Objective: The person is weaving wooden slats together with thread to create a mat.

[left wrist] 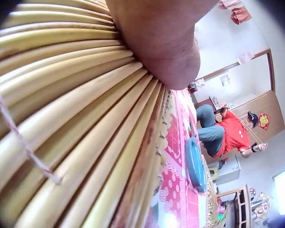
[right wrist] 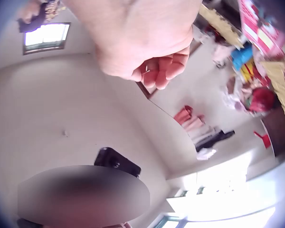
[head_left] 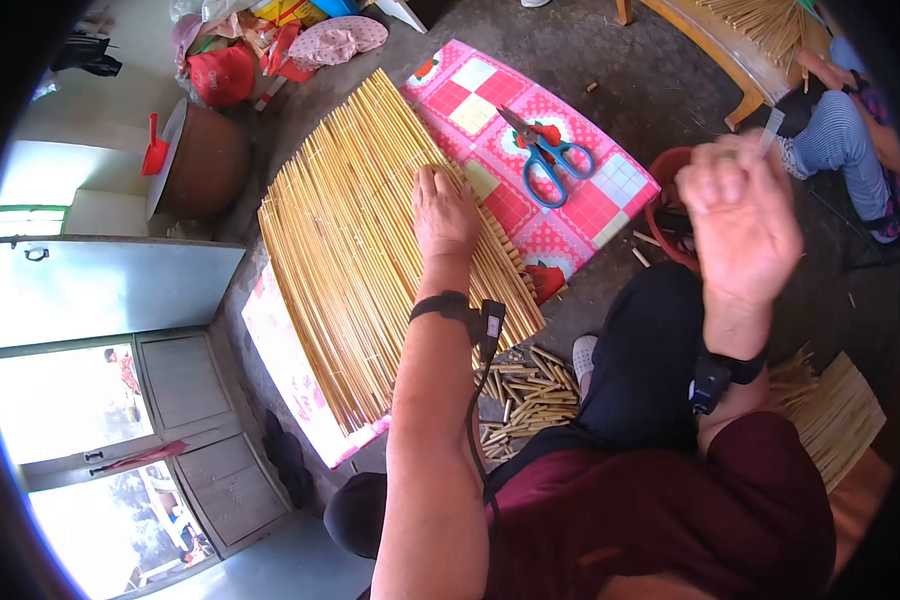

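Yellow-brown stalks (head_left: 340, 230) lie side by side as a mat on a pink patterned cloth (head_left: 610, 195). My left hand (head_left: 445, 215) rests on the mat, palm down with fingers extended. A red-and-white string (left wrist: 26, 145) crosses the stalks in the left wrist view, close to that hand (left wrist: 154, 42). My right hand (head_left: 740, 215) is raised off the mat to the right, its fingers curled; the right wrist view shows the curled fingers (right wrist: 164, 71). Whether they hold something thin, I cannot tell. Blue-handled scissors (head_left: 545, 160) lie on the cloth beside the mat.
Cut stalk pieces (head_left: 530, 395) lie on the floor near my knee. A reddish basin (head_left: 660, 205) stands right of the cloth. Another person's legs (head_left: 845, 150) are at upper right. A large pot (head_left: 205, 160) and piled hats (head_left: 220, 75) are at upper left.
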Tool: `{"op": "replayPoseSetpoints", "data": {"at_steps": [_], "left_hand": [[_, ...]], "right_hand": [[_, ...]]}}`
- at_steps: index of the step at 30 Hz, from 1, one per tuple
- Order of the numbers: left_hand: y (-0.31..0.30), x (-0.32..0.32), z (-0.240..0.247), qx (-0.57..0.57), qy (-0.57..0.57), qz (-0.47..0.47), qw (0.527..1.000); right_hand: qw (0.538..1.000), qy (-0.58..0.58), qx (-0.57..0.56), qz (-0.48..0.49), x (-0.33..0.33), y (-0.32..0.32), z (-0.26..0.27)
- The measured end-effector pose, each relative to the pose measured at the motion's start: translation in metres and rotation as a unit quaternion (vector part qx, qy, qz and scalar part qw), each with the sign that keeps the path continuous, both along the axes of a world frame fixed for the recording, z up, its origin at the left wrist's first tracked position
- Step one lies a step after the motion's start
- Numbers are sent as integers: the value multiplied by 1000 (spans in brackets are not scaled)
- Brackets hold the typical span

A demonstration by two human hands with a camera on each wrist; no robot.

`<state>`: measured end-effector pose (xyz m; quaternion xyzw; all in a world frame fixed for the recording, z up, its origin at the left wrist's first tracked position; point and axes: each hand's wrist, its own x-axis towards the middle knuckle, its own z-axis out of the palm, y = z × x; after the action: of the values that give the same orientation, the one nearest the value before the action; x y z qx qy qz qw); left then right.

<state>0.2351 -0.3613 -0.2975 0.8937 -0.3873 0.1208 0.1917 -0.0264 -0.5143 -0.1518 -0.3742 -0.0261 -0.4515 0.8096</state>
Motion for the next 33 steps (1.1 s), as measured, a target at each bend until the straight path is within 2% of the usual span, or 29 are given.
{"op": "replayPoseSetpoints", "data": {"at_steps": [1, 3, 4, 5, 7, 8, 9, 10, 11, 13, 16, 19, 25, 33], "left_hand": [[-2, 0, 2, 0, 2, 2, 1000], [1, 7, -8, 54, 10, 29, 998], [2, 12, -15, 79, 9, 29, 996], [6, 27, -27, 142, 8, 16, 990], [8, 33, -31, 285, -102, -24, 953], [-1, 16, -8, 347, -51, -10, 936], [0, 15, -17, 131, 17, 18, 991], [2, 20, -19, 129, 6, 13, 992], [5, 25, -19, 128, -11, 15, 992], [9, 31, -22, 130, -29, 6, 991], [12, 31, -30, 137, -49, -5, 989], [28, 26, -32, 136, -58, -23, 989], [64, 1, -26, 125, -63, -86, 986], [117, -36, 9, 111, 18, -188, 976]], "right_hand": [[997, 11, -40, -65, -12, -5, -2], [986, 107, -42, -122, -35, -25, -42], [972, 181, -1, -147, -45, -32, -68], [965, 208, 22, -156, -51, -37, -94], [910, 359, 43, -202, -78, -42, -145], [874, 430, 15, -226, -96, -45, -168], [873, 438, 31, -214, -112, -51, -198], [873, 435, 76, -208, -123, -54, -221], [846, 475, 112, -214, -131, -54, -233], [831, 482, 195, -199, -144, -56, -262], [817, 501, 235, -164, -154, -52, -283], [798, 542, 223, -138, -158, -54, -287], [804, 540, 213, -129, -160, -55, -305], [792, 575, 150, -139, -167, -56, -326]]}}
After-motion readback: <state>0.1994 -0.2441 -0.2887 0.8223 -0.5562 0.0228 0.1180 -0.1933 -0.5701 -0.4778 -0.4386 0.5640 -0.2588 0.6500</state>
